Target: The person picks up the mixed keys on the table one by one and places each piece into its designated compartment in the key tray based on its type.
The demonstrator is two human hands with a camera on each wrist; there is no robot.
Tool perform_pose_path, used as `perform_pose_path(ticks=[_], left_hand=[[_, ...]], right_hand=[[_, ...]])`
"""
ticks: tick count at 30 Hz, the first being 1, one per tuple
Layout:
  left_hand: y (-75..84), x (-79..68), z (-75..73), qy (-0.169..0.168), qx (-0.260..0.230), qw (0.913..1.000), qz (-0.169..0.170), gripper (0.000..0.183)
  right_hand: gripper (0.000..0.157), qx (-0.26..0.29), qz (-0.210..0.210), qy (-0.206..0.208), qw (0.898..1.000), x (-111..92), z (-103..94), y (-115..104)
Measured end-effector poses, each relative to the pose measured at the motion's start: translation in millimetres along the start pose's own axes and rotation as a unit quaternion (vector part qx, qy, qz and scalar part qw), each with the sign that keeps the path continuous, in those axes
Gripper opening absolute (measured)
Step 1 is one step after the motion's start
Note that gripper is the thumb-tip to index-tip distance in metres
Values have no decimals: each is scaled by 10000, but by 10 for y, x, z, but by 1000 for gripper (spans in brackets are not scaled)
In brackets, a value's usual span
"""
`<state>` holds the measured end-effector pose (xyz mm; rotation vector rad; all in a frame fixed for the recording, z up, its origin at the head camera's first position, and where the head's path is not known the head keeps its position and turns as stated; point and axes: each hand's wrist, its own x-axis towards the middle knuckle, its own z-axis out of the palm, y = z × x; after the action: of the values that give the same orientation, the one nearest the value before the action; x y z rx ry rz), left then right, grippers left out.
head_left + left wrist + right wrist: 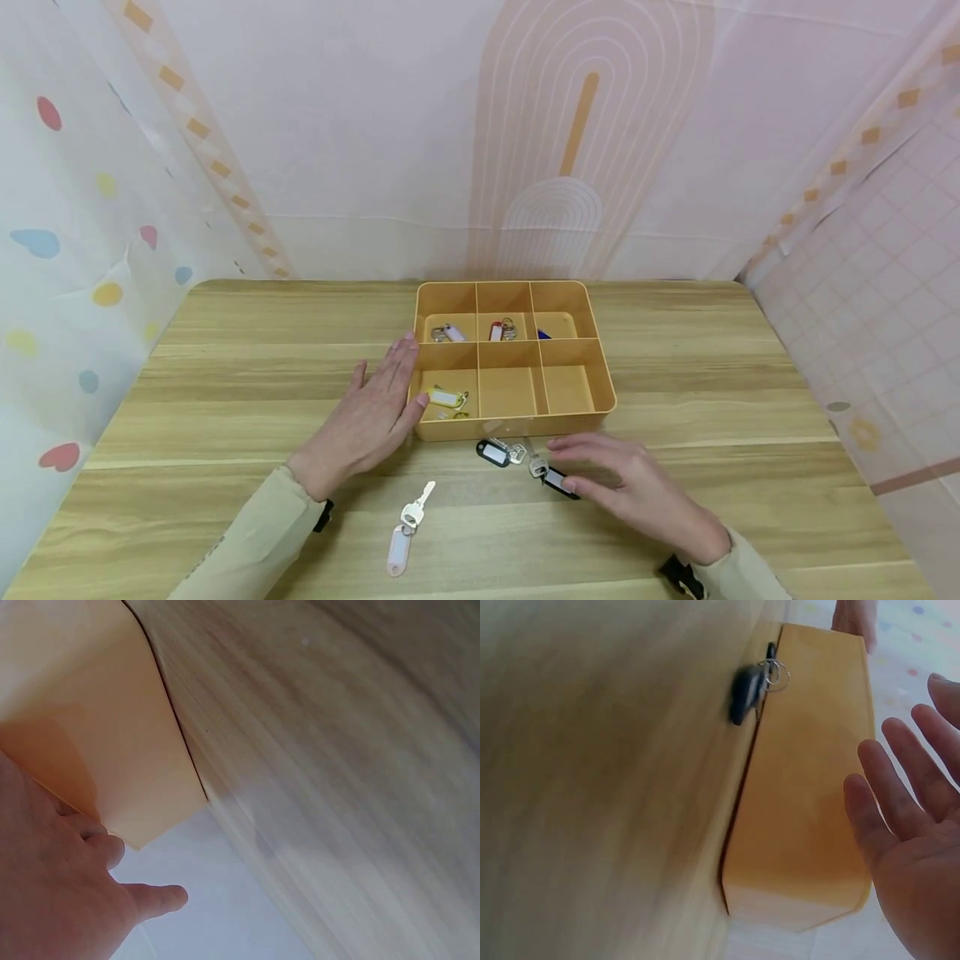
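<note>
A yellow-orange organizer box point(510, 428) with several compartments stands on the table. My left hand point(363, 425) rests along its left wall, fingers extended and thumb at the front left corner. In front of the box lie two keys with black tags; the left tag point(493, 453) is near the front wall. Beside the other black tag point(558, 482) is my right hand point(637, 479), and the right wrist view shows its fingers point(900, 780) spread, holding nothing. A key with a pale pink tag point(399, 550) lies nearer to me, apart from both hands.
Inside the box, a yellow tag point(447, 398) sits front left, a pale purple tag point(453, 333) back left, and a red tag point(497, 331) back middle. Something blue point(543, 335) shows partly at back right. A patterned cloth point(360, 125) hangs behind the wooden table point(675, 350).
</note>
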<state>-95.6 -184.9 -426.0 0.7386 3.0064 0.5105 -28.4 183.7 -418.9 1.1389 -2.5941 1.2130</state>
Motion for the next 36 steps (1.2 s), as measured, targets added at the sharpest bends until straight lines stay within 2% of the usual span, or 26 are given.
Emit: perform_pose_path(ticks=[13, 24, 36], left_hand=[[6, 9, -11, -1, -83, 10000, -12, 72], [12, 5, -13, 1, -94, 10000, -7, 72], [1, 0, -3, -8, -95, 10000, -2, 72]], right_hand=[[25, 9, 550, -431, 9976, 29, 56, 80], [26, 160, 733, -824, 9938, 64, 110, 170], [21, -76, 741, -1143, 9906, 148, 137, 180]])
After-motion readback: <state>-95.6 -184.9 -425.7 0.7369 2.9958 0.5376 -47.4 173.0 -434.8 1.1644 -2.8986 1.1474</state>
